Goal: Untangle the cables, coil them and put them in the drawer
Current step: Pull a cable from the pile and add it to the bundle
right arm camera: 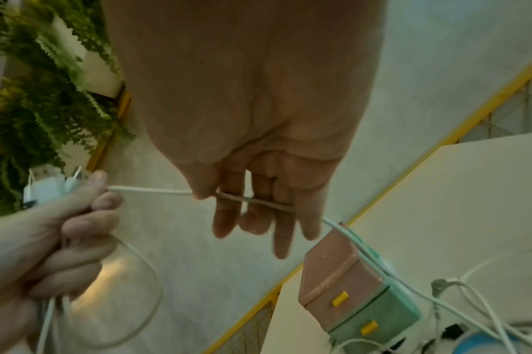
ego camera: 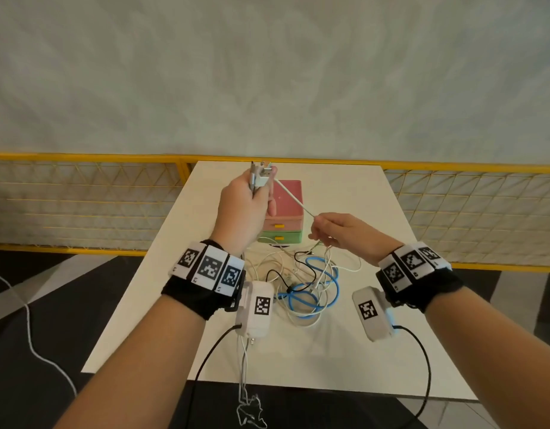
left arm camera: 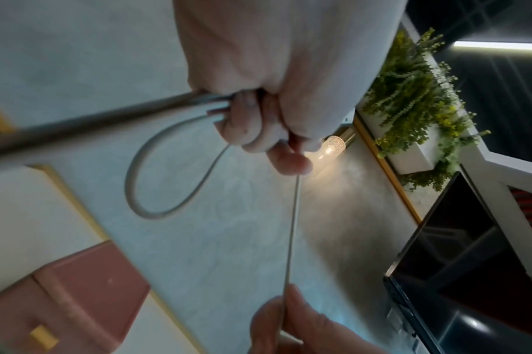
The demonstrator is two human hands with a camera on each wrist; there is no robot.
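Note:
My left hand (ego camera: 261, 187) is raised above the table's far end and grips a white cable's plug end (ego camera: 262, 178) together with a few gathered loops (left arm camera: 155, 182). From that fist the white cable (ego camera: 293, 199) runs taut down to my right hand (ego camera: 318, 224), which pinches it between thumb and fingers (right arm camera: 228, 208). Below the right hand the cable drops into a tangle (ego camera: 304, 283) of white, blue and black cables on the table. A small drawer unit (ego camera: 287, 209), pink over green with yellow handles, stands behind the tangle with both drawers closed.
The white table (ego camera: 375, 218) is ringed by a yellow mesh fence (ego camera: 81, 193). A thin white cable (ego camera: 245, 397) hangs off the table's front edge. Another white cord (ego camera: 29, 320) lies on the dark floor at left. Plants (left arm camera: 416, 95) and a dark screen (left arm camera: 470, 263) show in the left wrist view.

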